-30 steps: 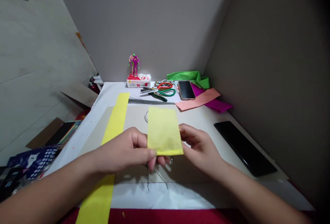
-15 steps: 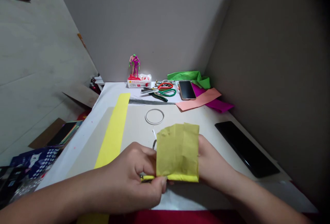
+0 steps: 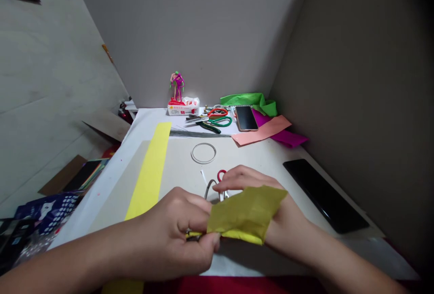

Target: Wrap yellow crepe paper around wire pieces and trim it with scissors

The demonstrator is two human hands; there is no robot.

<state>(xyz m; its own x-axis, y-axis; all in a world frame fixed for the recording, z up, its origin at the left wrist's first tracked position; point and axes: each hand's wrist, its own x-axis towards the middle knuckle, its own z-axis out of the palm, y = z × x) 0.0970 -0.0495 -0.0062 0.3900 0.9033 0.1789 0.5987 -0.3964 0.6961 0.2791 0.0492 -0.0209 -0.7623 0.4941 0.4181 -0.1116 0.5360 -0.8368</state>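
Observation:
My left hand (image 3: 191,235) is closed, its thumb and fingers pinching the folded bottom edge of a small piece of yellow crepe paper (image 3: 246,212). A narrow yellow end pokes into the curl of its fingers. Behind the paper is my right hand (image 3: 252,179), fingers stretched out to the left; its thumb and palm are partly covered. Close to those fingertips a red loop handle (image 3: 221,175) with a silvery part lies on the table, probably small scissors. Beside it stands a curved grey band (image 3: 209,188), partly hidden.
A long yellow strip (image 3: 149,172) runs along the left. A thin white ring (image 3: 203,153) lies mid-table. Scissors (image 3: 217,119), thin wires (image 3: 200,133), a phone (image 3: 246,118) and coloured paper (image 3: 262,131) sit at the back. A black slab (image 3: 323,194) is at right.
My right hand has come up and left from behind the paper, fingers extended. The paper has tilted flatter toward the right. The red handle now shows. My left hand keeps its pinch.

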